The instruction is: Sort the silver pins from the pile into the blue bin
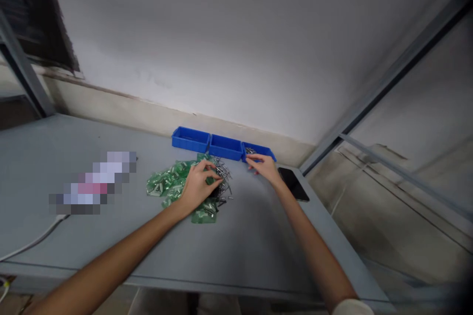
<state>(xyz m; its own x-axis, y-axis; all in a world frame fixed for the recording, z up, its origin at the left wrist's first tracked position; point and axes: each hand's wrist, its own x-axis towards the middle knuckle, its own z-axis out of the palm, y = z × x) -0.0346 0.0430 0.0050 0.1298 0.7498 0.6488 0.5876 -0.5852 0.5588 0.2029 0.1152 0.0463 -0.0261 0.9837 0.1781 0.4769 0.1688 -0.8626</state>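
My left hand (pixel 199 184) hovers at the right side of a heap of green printed plastic packets (pixel 172 177). Its thumb and index finger come together in a pinch beside a loose pile of small silvery metal pins or screws (pixel 226 183); anything between the fingertips is too small to make out. My right hand (pixel 264 166) is at the front of the right-hand blue bin (pixel 264 149), which has similar metal pieces in it. Its fingers are closed together, and what they hold, if anything, cannot be seen.
Beside that bin, a middle blue bin (pixel 226 148) and a left blue bin (pixel 190 140) stand along the wall. A dark phone (pixel 293 184) lies to the right. On the left are a blurred-out object (pixel 92 182) and a white cable (pixel 35 242). Metal posts frame the grey table (pixel 148 251).
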